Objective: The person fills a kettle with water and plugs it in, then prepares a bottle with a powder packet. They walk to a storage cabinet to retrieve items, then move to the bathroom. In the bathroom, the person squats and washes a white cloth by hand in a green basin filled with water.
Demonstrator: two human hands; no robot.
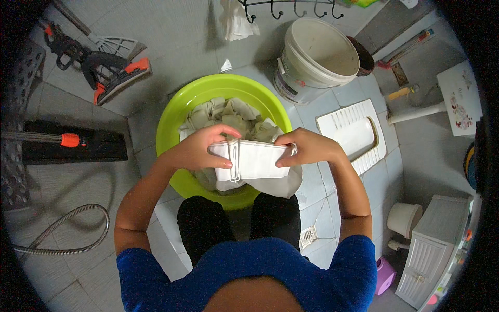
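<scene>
Between my two hands a white garment (262, 161) is stretched by what looks like its waistband, with a stitched strip near the left end. My left hand (207, 148) is closed on the left end, thumb in front and fingers behind the top edge. The right end is pinched in my right hand (307, 148). Thinner, greyish cloth of the garment hangs below the band. Beneath it stands a lime green basin (174, 109), heaped with wet-looking pale cloth (228, 112). How far the held garment reaches into the basin is hidden.
A white bucket (312, 62) stands beyond the basin, and a squat toilet (353, 130) lies in the floor to the right. A mop head (117, 78), a metal hose (73, 213) and a black flat mop (83, 143) are at left. A white cabinet (429, 255) stands at lower right.
</scene>
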